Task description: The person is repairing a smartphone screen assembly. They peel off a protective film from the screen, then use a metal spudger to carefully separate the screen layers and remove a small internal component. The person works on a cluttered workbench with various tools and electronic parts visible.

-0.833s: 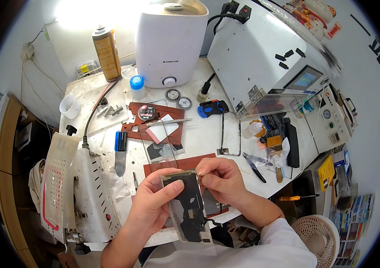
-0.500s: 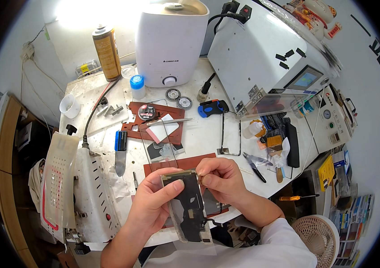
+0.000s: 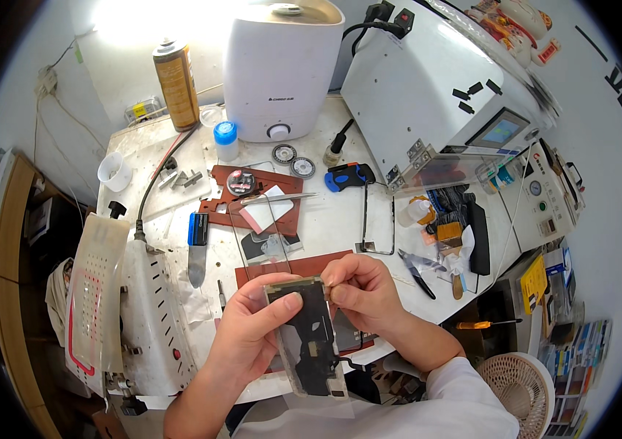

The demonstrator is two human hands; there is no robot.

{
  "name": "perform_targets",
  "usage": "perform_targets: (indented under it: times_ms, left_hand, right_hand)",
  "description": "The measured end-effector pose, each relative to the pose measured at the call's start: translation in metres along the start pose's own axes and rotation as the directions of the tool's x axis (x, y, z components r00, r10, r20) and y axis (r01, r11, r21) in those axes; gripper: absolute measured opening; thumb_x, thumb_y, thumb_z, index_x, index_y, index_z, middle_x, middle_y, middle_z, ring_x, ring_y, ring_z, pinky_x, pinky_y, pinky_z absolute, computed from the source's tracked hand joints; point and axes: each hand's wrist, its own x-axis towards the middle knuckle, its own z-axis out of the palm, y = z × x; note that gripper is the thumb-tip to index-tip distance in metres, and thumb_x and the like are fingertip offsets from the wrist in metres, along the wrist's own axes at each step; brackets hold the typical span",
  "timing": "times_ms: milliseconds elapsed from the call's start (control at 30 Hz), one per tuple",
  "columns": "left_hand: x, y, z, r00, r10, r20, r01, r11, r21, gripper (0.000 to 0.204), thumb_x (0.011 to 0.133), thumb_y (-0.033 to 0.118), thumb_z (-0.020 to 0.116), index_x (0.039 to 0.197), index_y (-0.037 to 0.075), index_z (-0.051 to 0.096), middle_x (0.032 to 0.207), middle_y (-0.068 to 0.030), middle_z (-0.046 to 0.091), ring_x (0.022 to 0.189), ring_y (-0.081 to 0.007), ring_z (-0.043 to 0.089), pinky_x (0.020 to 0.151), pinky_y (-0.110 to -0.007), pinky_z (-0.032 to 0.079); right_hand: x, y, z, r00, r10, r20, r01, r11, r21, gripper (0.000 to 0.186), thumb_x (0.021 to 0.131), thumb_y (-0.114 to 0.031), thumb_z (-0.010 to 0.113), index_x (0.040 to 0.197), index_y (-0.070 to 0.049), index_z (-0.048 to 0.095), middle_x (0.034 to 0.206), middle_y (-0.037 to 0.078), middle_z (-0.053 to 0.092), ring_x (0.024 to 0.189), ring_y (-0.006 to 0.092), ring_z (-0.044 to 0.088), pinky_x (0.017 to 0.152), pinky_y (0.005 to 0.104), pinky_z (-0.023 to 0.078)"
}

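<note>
Lower centre, the left hand [image 3: 254,323] clamps the dark panel [image 3: 312,342]; the right hand [image 3: 361,296] has fingertips together at its upper-right corner, hold unclear; uneven pulling there could crack it.

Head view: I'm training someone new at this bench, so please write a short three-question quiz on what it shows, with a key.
1. Multiple choice: what does the left hand hold?
A) a white cup
B) a phone display panel
C) an orange-handled screwdriver

2. True or false: the right hand's fingertips are at the panel's lower left corner.

3. Short answer: what colour is the cap of the small bottle beside the aerosol can?

Key:
1. B
2. False; they are at its upper right corner.
3. Blue
</note>
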Motion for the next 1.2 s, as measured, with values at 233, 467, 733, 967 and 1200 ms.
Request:
perform_targets:
  times_ms: [233, 467, 733, 967, 1200]
  left_hand:
    - [0.0006, -0.0004, -0.0010, 1.000, 0.003, 0.002, -0.003, 1.000, -0.003, 0.031, 0.097, 0.003, 0.074, 0.126, 0.001, 0.066, 0.115, -0.0125, 0.075, 0.099, -0.0193, 0.075, 0.086, -0.036, 0.063]
    - [0.0004, 0.0000, -0.0007, 1.000, 0.005, 0.001, -0.005, 1.000, -0.005, 0.031, 0.097, 0.003, 0.074, 0.127, 0.001, 0.066, 0.115, -0.0125, 0.075, 0.100, -0.0192, 0.075, 0.086, -0.036, 0.063]
    - [0.0000, 0.0004, -0.0007, 1.000, -0.003, 0.002, 0.004, 1.000, -0.007, 0.031, 0.097, 0.004, 0.074, 0.127, 0.001, 0.065, 0.115, -0.0129, 0.075, 0.101, -0.0192, 0.075, 0.087, -0.036, 0.064]
    - [0.0004, -0.0001, -0.0018, 1.000, 0.000, 0.011, 0.000, 1.000, -0.013, 0.030, 0.098, 0.003, 0.073, 0.127, 0.001, 0.065, 0.116, -0.0135, 0.075, 0.101, -0.0199, 0.075, 0.088, -0.037, 0.064]
    - [-0.0004, 0.0003, -0.0014, 1.000, -0.005, 0.013, 0.005, 1.000, -0.013, 0.031, 0.097, 0.003, 0.073, 0.127, 0.002, 0.064, 0.117, -0.0139, 0.075, 0.102, -0.0203, 0.075, 0.088, -0.037, 0.064]
  right_hand:
    - [0.0005, 0.0007, -0.0012, 1.000, -0.002, 0.005, 0.002, 1.000, 0.011, 0.012, 0.099, -0.007, 0.074, 0.107, -0.002, 0.066, 0.104, 0.014, 0.069, 0.090, 0.0177, 0.071, 0.073, 0.0278, 0.062]
    - [0.0008, 0.0015, -0.0018, 1.000, -0.003, 0.013, 0.003, 1.000, 0.015, 0.012, 0.099, -0.007, 0.074, 0.107, -0.002, 0.066, 0.105, 0.014, 0.069, 0.091, 0.0180, 0.072, 0.073, 0.0277, 0.062]
    - [0.0007, 0.0008, -0.0021, 1.000, 0.006, 0.011, -0.007, 1.000, 0.023, 0.012, 0.098, -0.006, 0.074, 0.107, -0.002, 0.066, 0.104, 0.014, 0.068, 0.089, 0.0182, 0.072, 0.071, 0.0270, 0.063]
    - [0.0005, 0.0003, -0.0009, 1.000, 0.008, 0.011, -0.008, 1.000, 0.026, 0.012, 0.098, -0.006, 0.074, 0.107, -0.002, 0.066, 0.104, 0.014, 0.068, 0.089, 0.0183, 0.072, 0.071, 0.0270, 0.063]
    - [0.0002, 0.0000, -0.0007, 1.000, 0.012, 0.009, -0.012, 1.000, 0.021, 0.012, 0.098, -0.006, 0.074, 0.107, -0.002, 0.066, 0.103, 0.013, 0.067, 0.088, 0.0182, 0.072, 0.069, 0.0268, 0.063]
